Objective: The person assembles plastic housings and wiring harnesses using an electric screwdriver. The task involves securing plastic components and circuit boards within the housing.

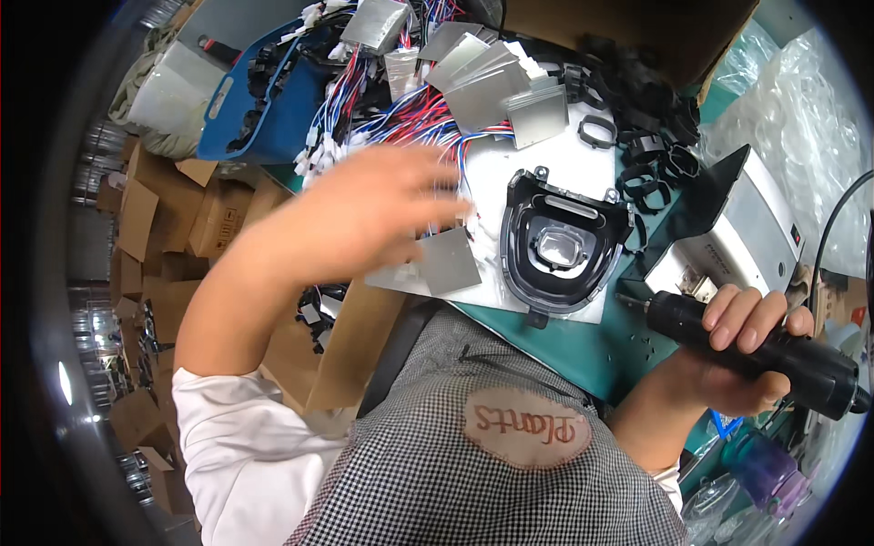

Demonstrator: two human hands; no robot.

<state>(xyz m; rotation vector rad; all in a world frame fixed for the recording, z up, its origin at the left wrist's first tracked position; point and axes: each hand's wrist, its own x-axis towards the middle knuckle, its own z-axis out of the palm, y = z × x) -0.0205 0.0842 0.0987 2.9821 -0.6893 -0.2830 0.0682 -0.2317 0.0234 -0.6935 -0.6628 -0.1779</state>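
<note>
My left hand (387,205), blurred by motion, hovers over the left side of a white foam sheet (489,171) with its fingers stretched apart. Below its fingers lies a flat grey metal plate (451,260). I see nothing held in this hand, though its fingertips are smeared. At the right, my right hand (751,332) is closed around a black electric screwdriver (669,317), whose bit points left. Between the hands rests a black lamp housing (523,223) with a clear rim and a small rectangular lens (558,247) in its middle.
Stacked metal plates (487,91) and red, blue and white wires (401,123) cover the far side. Black clip rings (642,182) and a white machine (742,218) stand right. A blue bin (232,132) is far left; cardboard boxes (218,218) sit below. Small screws dot the green mat (583,350).
</note>
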